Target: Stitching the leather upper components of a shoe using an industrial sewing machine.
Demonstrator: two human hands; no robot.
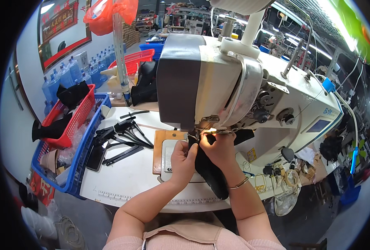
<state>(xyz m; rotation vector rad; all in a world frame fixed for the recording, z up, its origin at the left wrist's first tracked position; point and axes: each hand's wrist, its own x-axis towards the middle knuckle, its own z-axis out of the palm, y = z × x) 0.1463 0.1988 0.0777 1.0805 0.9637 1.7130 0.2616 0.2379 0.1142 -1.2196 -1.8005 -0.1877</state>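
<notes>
A long black fabric piece lies under the needle area of a big white and grey sewing machine, its lower end hanging over the table's front edge. My left hand pinches its left edge, thumb up, just in front of the presser foot. Close by on the right, my right hand grips the same piece with curled fingers under the lit needle area. The fingertips of the right hand are partly hidden. Beneath my left hand is a metal plate set in a wooden block.
Black straps and a dark phone lie left on the white table. Beyond them stand a blue basket and a red basket. Cords and tape rolls clutter the right side. A pole rises behind.
</notes>
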